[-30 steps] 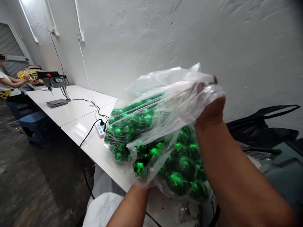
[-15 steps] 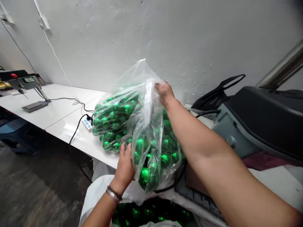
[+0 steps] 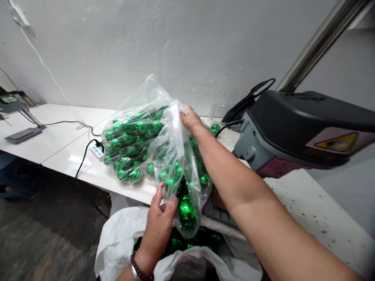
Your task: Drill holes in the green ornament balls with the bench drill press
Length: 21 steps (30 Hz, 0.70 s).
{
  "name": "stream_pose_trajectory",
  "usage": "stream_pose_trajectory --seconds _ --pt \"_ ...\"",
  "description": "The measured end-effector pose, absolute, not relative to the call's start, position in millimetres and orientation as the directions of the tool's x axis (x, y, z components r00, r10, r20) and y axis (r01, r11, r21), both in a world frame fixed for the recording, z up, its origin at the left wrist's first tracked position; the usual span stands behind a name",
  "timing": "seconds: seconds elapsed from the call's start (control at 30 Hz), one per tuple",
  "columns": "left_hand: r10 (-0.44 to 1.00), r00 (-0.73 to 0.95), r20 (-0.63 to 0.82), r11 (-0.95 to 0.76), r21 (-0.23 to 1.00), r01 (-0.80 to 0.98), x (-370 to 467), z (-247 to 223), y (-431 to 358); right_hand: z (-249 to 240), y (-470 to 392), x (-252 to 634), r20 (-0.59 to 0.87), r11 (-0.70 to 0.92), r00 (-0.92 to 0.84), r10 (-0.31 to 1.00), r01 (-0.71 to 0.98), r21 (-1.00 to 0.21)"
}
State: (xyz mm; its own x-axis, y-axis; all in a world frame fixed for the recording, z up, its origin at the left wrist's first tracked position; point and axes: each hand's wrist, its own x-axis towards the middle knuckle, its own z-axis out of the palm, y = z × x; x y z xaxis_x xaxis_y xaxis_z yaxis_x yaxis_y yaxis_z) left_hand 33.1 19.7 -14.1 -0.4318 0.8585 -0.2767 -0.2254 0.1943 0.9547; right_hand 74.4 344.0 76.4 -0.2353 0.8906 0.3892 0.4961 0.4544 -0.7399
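Nearest, the left hand (image 3: 159, 226) wears two bands (image 3: 139, 269), one beaded and one silvery. Its thumb and index finger are parted, at the near side of the clear bag (image 3: 129, 132). Below it, one white sack (image 3: 117, 226) stands open, more green balls (image 3: 190, 244) inside.

The right hand (image 3: 191, 120) reaches over, clamped on gathered plastic near the top of the clear bag. The hands are apart. The clear bag lies at the table's edge, bulging left and right; whether it is one bag or two cannot be told. Its green balls overlap too much to count; one large ball (image 3: 187, 208) shows at the near end.

To the right, one machine (image 3: 293, 121) has a black cover with one yellow warning triangle (image 3: 336, 141) showing a hand, and a pink panel (image 3: 275, 167); no words are readable.

On the left, one power strip (image 3: 97, 150) lies on the white table (image 3: 61, 142), plugs in it. Farther left are one blue stool (image 3: 17, 179) and one grey stand (image 3: 25, 134). One black bag (image 3: 243, 104) lies by the far wall (image 3: 175, 47).
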Motion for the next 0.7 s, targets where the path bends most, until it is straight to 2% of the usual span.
stream_pose_trajectory --seconds 0.1,0.23,0.3,0.4,0.47,0.53,0.6,0.7 --pt "0.846 -0.469 -0.252 0.143 0.956 -0.254 37.0 -19.1 17.1 74.7 294.8 103.5 0.278 0.323 -0.167 0.946 0.565 -0.760" --pt "0.856 -0.457 -0.241 0.148 0.962 -0.230 40.9 -18.1 17.8 55.3 203.9 139.5 0.225 0.327 -0.249 0.942 0.529 -0.783" --pt "0.869 -0.459 -0.185 0.139 0.982 -0.132 44.8 -14.2 20.6 44.8 166.7 148.9 0.206 0.356 -0.366 0.908 0.411 -0.839" --pt "0.903 -0.426 -0.062 0.108 0.990 0.086 53.0 -9.1 25.1 42.2 141.3 148.0 0.160 0.307 -0.412 0.897 0.321 -0.896" --pt "0.932 -0.361 0.019 0.064 0.974 0.218 55.7 -6.5 27.1 47.4 144.2 141.8 0.157 0.287 -0.331 0.931 0.393 -0.874" --pt "0.966 -0.249 0.068 0.012 0.952 0.305 50.9 -3.1 28.6 51.5 155.9 137.0 0.135 0.227 -0.204 0.970 0.542 -0.809" --pt "0.996 -0.083 0.045 -0.015 0.943 0.332 35.6 1.8 31.6 49.3 169.6 136.8 0.085 0.140 -0.115 0.990 0.661 -0.738" --pt "0.995 0.101 -0.011 -0.029 0.921 0.388 -5.1 10.4 48.0 33.7 184.6 143.2 0.029 0.072 -0.071 0.997 0.725 -0.685"
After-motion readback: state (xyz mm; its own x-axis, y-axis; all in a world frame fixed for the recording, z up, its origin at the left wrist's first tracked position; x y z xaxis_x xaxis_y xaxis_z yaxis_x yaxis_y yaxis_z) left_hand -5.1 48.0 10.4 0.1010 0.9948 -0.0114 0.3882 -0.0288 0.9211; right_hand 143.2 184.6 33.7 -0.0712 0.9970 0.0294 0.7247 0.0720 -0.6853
